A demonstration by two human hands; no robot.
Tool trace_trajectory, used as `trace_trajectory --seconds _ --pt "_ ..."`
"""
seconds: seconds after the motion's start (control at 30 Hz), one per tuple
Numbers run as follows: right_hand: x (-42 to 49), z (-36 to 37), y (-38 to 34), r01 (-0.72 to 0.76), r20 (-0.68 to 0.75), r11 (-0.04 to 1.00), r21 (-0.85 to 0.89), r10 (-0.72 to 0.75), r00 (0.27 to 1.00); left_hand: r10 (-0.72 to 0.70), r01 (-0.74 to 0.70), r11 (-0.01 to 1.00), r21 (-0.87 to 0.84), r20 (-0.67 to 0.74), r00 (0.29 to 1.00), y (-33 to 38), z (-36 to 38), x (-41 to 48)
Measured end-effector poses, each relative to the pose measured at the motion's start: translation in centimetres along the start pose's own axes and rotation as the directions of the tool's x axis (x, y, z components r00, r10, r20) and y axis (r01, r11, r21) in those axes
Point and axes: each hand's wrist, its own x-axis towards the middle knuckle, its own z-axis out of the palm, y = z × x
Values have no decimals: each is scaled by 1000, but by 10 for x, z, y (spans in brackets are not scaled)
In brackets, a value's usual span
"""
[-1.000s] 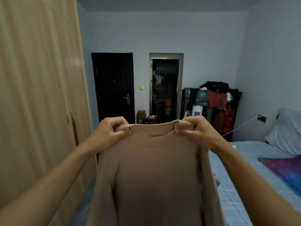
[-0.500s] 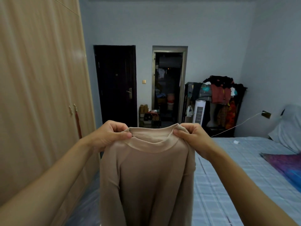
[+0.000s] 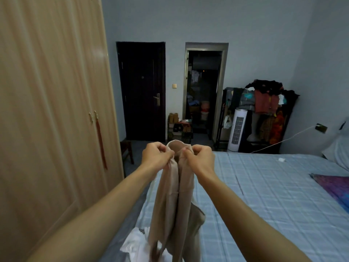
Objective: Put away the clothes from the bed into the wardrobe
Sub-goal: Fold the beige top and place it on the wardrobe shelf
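Note:
A beige long-sleeved top [image 3: 176,205] hangs folded lengthwise in front of me, above the near edge of the bed [image 3: 264,195]. My left hand [image 3: 156,155] and my right hand [image 3: 200,156] each pinch its shoulder by the collar, the two hands almost touching. A white garment [image 3: 137,244] lies crumpled on the bed under the top's hem. The wooden wardrobe [image 3: 52,110] fills the left side, its doors closed.
A purple blanket [image 3: 334,188] and a pillow [image 3: 338,150] lie at the right of the bed. A loaded clothes rack [image 3: 264,108] and a white tower fan [image 3: 237,129] stand at the far wall, beside a dark door [image 3: 141,91] and an open doorway [image 3: 204,91]. A small stool [image 3: 127,149] sits past the wardrobe.
My hands have come together and dropped lower, folding the spread-out top in half lengthwise. The view has tilted down, so more of the bed and the white garment show.

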Motion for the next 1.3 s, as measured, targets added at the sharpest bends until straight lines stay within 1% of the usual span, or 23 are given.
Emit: trace_trajectory --seconds 0.1,0.2,0.27,0.3,0.33,0.37,0.4,0.43,0.47,0.5,0.53,0.57,0.6,0.67,0.73,0.77,0.8,0.9,1.03,1.17,1.23,1.3 --pt "-10 4 -1 85 52 996 34 -87 995 26 -23 996 -81 38 999 2 6 -12" --pt "-17 -3 -7 144 162 978 149 -168 972 56 -45 981 -191 56 997 11 8 -24" --pt "-19 -12 -9 148 262 964 219 -204 943 59 -23 956 -293 117 991 21 4 -32" --pt "-19 -15 -9 165 277 962 217 -222 935 56 -2 948 -318 161 985 24 2 -32" --pt "-19 -18 -8 188 261 963 193 -235 936 49 21 949 -316 212 976 28 0 -33" --pt "-17 -20 -7 207 226 964 166 -242 944 58 16 962 -274 260 964 30 -3 -33" --pt "-16 -21 -6 217 195 966 143 -242 950 87 -30 980 -196 289 953 30 -5 -32" --pt "-15 -23 -5 223 185 966 130 -245 952 150 -131 988 -82 292 945 28 -7 -30" --pt "-15 -24 -5 231 198 963 135 -255 947 238 -257 966 39 267 934 26 -10 -28" --pt "-15 -27 -5 239 219 959 155 -269 938 337 -373 916 145 226 914 24 -14 -26" --pt "-15 -29 -7 242 243 953 185 -283 928 419 -453 867 207 188 888 24 -19 -25" --pt "-14 -33 -9 242 269 946 214 -295 917 470 -499 833 241 169 866 23 -22 -22" --pt "-13 -37 -12 240 300 941 239 -307 903 481 -517 819 251 192 855 23 -26 -18" --pt "-13 -44 -18 247 358 923 295 -347 867 400 -472 859 197 316 860 27 -30 -13" --pt "-13 -50 -25 249 375 903 350 -379 846 335 -389 920 46 422 843 33 -30 -11" --pt "-13 -53 -27 245 370 896 370 -384 846 327 -360 933 -10 442 835 36 -29 -11" --pt "-14 -55 -28 240 365 893 380 -383 849 337 -363 932 -29 444 830 39 -28 -12" --pt "-15 -63 -27 234 359 903 362 -366 859 396 -434 901 -10 428 812 43 -23 -14" --pt "-20 -71 -13 248 343 916 316 -354 870 430 -499 866 30 462 775 48 -17 -15" --pt "-33 -71 23 195 371 947 253 -282 885 465 -552 829 88 438 769 51 -18 -9" --pt "-39 -65 49 182 348 960 211 -248 904 486 -568 819 81 429 761 52 -19 -8" --pt "-44 -59 72 152 326 963 222 -220 919 498 -575 815 73 419 759 53 -21 -7"
